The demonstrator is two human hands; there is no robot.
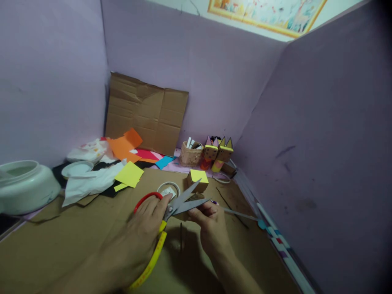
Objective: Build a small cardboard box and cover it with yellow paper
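Note:
In the head view my left hand (pixel 145 228) is closed on a pair of scissors (pixel 169 210) with red and yellow handles. Their blades stand apart and point up and to the right. The fingers of my right hand (pixel 214 228) are closed on a small brown cardboard piece (pixel 196 197), partly hidden behind the blades. Just beyond the hands is a cardboard cube (pixel 199 186) with a yellow top. A roll of tape (pixel 177 188) lies left of the cube, partly covered by the left hand and scissors.
A cardboard sheet (pixel 82 232) covers the work surface. Orange paper (pixel 125 147), yellow paper (pixel 130 174) and a white pot (pixel 24 192) are at the left. At the back, a woven basket (pixel 190 156) stands beside two crowned paper figures (pixel 225 153). Purple walls (pixel 321 143) enclose the space.

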